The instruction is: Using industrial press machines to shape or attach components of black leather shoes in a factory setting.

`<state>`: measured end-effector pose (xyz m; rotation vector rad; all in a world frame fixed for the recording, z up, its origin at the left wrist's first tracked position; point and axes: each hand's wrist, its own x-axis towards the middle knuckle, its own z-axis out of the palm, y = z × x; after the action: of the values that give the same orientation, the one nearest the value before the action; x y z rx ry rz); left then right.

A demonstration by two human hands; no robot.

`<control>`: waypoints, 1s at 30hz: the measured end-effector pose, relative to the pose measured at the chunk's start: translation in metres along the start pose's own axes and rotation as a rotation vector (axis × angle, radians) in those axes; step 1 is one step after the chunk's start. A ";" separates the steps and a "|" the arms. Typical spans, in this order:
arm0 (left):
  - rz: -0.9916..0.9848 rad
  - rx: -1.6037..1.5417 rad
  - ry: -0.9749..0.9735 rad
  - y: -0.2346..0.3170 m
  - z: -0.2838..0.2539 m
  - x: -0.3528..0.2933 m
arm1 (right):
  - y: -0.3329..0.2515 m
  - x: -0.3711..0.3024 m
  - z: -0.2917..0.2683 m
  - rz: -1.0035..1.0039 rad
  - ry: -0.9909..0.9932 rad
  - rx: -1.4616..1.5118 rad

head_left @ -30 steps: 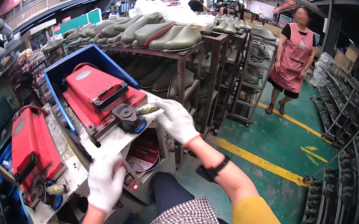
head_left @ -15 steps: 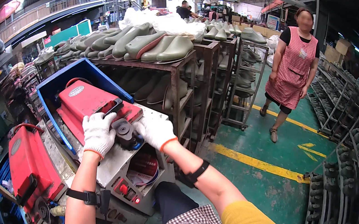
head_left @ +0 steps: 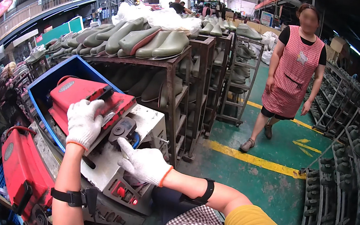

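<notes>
My left hand [head_left: 83,122], in a white knit glove with an orange cuff, has its fingers curled over the red machine cover [head_left: 74,94], by its black handle. This cover is tilted up, with a dark gap under its near edge. Beside the gap sits a black round machine head [head_left: 123,127] on the pale machine body [head_left: 146,119]. My right hand [head_left: 147,163], gloved alike, holds nothing that I can see. Its index finger stretches towards the round head while the other fingers bend; whether the tip touches is unclear. Below it are a red knob [head_left: 121,191] and a lit red switch.
A blue bin [head_left: 40,95] surrounds the cover's back. A second red machine [head_left: 20,168] stands at left. Racks [head_left: 175,63] of olive-green boots rise ahead, and more racks [head_left: 328,202] line the right. A co-worker in a red checked apron [head_left: 292,73] walks on the green floor.
My right hand has drawn back from the machine head, its index finger now extended. The red cover sits higher above the head, with my left hand still on it. The co-worker has come nearer.
</notes>
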<state>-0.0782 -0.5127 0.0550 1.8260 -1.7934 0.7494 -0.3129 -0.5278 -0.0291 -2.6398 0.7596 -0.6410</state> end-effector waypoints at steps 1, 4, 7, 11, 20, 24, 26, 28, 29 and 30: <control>0.011 -0.015 0.038 -0.004 -0.005 0.004 | 0.001 0.000 -0.001 -0.013 -0.016 0.006; 0.005 -0.012 0.154 -0.022 -0.022 0.019 | 0.005 0.004 -0.014 -0.060 -0.113 0.039; -0.074 0.035 0.197 -0.035 -0.044 0.029 | -0.006 0.019 -0.044 -0.039 -0.119 0.076; -0.240 0.160 0.021 -0.013 -0.089 0.048 | 0.006 0.077 -0.052 -0.177 0.049 0.066; -0.107 0.526 0.235 -0.058 -0.117 0.096 | 0.075 0.312 0.053 -0.259 -0.137 -0.070; -0.177 0.650 0.230 -0.083 -0.126 0.091 | 0.006 0.320 0.079 0.054 -0.508 0.021; -0.192 0.664 0.217 -0.082 -0.128 0.094 | -0.013 0.319 0.073 0.094 -0.568 -0.136; -0.205 0.667 0.219 -0.087 -0.125 0.090 | -0.044 0.293 0.071 0.067 -0.462 -0.234; -0.201 0.665 0.227 -0.085 -0.125 0.092 | -0.043 0.294 0.070 0.054 -0.435 -0.271; -0.199 0.665 0.234 -0.084 -0.125 0.093 | -0.040 0.294 0.069 0.039 -0.409 -0.309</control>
<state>-0.0016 -0.4952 0.2136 2.1525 -1.2676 1.5350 -0.0387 -0.6489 0.0256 -2.8805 0.8318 0.0408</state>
